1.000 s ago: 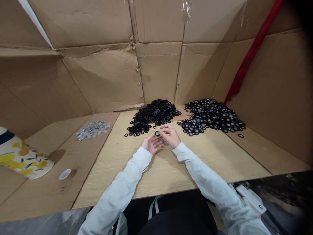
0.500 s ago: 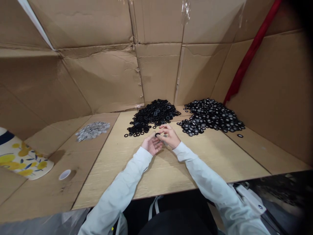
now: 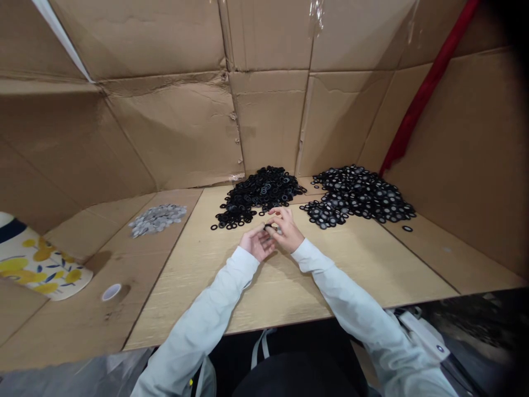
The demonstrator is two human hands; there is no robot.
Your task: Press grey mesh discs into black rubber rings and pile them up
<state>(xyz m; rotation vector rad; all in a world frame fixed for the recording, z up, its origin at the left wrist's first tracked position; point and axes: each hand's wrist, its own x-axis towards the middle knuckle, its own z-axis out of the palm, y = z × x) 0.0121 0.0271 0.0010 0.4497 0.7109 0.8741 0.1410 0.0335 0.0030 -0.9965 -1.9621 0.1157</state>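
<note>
My left hand [image 3: 257, 244] and my right hand [image 3: 286, 231] meet above the middle of the board. Between their fingertips is a small black ring [image 3: 268, 226], which both hands grip and partly hide. A light disc may be with it, but I cannot make that out. Just beyond the hands lies a heap of plain black rings [image 3: 264, 190]. To the right spreads a larger pile of black rings with pale grey centres [image 3: 359, 196]. Over on the left is a small pile of pale grey discs [image 3: 157, 219].
A cylinder with a yellow fruit pattern [image 3: 45, 264] stands at the left, with a small white round lid-like piece [image 3: 111, 292] near it. Cardboard walls [image 3: 268, 121] enclose the back and sides. A red strip [image 3: 425, 94] hangs at the right. The wooden board [image 3: 198, 286] ends at my lap.
The black ring has tilted between my fingertips and shows less of its face. Both hands stay in nearly the same place, and the view has shifted very slightly.
</note>
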